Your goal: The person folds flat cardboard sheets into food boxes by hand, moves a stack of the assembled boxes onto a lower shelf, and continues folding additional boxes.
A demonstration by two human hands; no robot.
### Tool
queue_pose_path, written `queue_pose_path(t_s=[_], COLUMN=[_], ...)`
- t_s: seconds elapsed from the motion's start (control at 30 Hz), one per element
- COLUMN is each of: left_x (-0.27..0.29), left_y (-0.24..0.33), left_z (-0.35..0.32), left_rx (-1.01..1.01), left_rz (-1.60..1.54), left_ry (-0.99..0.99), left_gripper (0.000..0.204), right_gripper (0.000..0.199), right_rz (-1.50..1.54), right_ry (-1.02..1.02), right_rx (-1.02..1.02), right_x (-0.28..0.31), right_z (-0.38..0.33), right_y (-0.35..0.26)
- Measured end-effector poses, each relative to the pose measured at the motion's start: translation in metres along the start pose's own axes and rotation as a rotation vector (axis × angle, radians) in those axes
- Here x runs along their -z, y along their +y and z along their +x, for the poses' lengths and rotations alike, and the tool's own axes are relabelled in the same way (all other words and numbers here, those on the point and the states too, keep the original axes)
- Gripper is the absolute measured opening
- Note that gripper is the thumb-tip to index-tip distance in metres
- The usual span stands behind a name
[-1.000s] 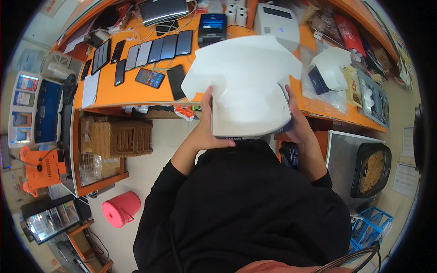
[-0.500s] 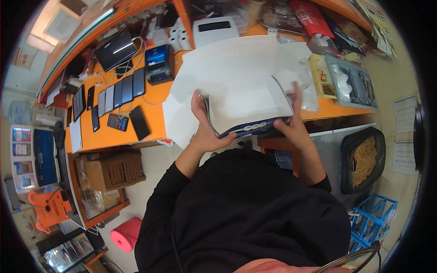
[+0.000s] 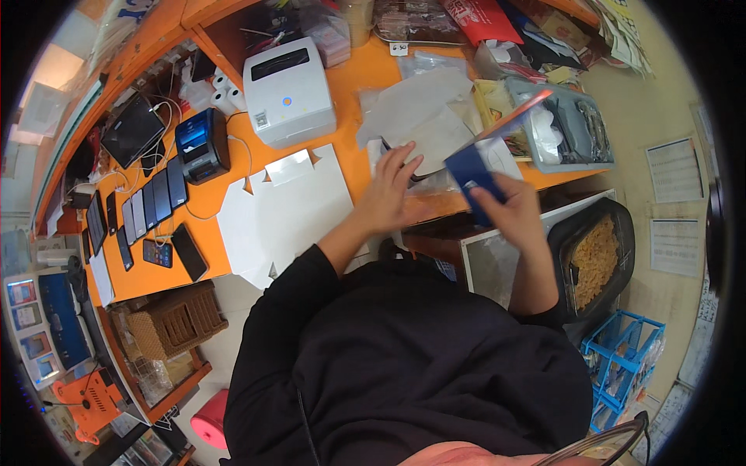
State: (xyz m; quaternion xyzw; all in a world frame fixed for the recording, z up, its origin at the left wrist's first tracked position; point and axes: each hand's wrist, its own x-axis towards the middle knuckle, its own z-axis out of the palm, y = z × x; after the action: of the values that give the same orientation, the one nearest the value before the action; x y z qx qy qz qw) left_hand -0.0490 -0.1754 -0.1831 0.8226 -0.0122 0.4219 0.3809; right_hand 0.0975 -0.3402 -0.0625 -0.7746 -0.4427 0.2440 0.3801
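My right hand [image 3: 513,213] pinches a dark blue piece of cardboard [image 3: 466,171] between thumb and fingers, at the front edge of the desk. The piece stands tilted, and a thin panel with an orange end runs away from it to the upper right. My left hand [image 3: 388,190] lies with fingers apart over a small dark-edged piece beside a pale sheet [image 3: 420,116]. Whether that piece joins the blue cardboard, I cannot tell. A flat white cardboard blank [image 3: 291,206] with notched edges lies left of my left hand, partly beneath my forearm.
A white label printer [image 3: 291,93] and a dark blue card terminal [image 3: 203,146] stand at the back left. Several phones [image 3: 159,194] lie on the orange desk [image 3: 214,268]. Right of my hands is a grey tray [image 3: 571,124]; below it, a black container of yellowish bits [image 3: 597,260].
Both hands held a white-lined blue cardboard box together; now my right hand grips blue cardboard on the right and my left rests apart. The view has shifted, uncovering the flat white blank and printer.
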Motion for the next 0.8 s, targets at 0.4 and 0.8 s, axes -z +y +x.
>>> queue_pose_path(t_s=[0.4,0.8], left_x=[-0.008,-0.015], left_y=[-0.064,-0.054], left_z=[-0.01,-0.024], left_rx=[-0.152,0.025], left_rz=[0.515,0.516], left_ry=[-0.288,-0.24], left_gripper=[0.017,0.023], right_gripper=[0.027,0.018], right_rz=[0.015,-0.533], right_ry=[-0.185,-0.207], right_rx=[0.12,0.101], right_x=[-0.043,-0.077], right_z=[0.089,0.101], right_y=[-0.013,0.012])
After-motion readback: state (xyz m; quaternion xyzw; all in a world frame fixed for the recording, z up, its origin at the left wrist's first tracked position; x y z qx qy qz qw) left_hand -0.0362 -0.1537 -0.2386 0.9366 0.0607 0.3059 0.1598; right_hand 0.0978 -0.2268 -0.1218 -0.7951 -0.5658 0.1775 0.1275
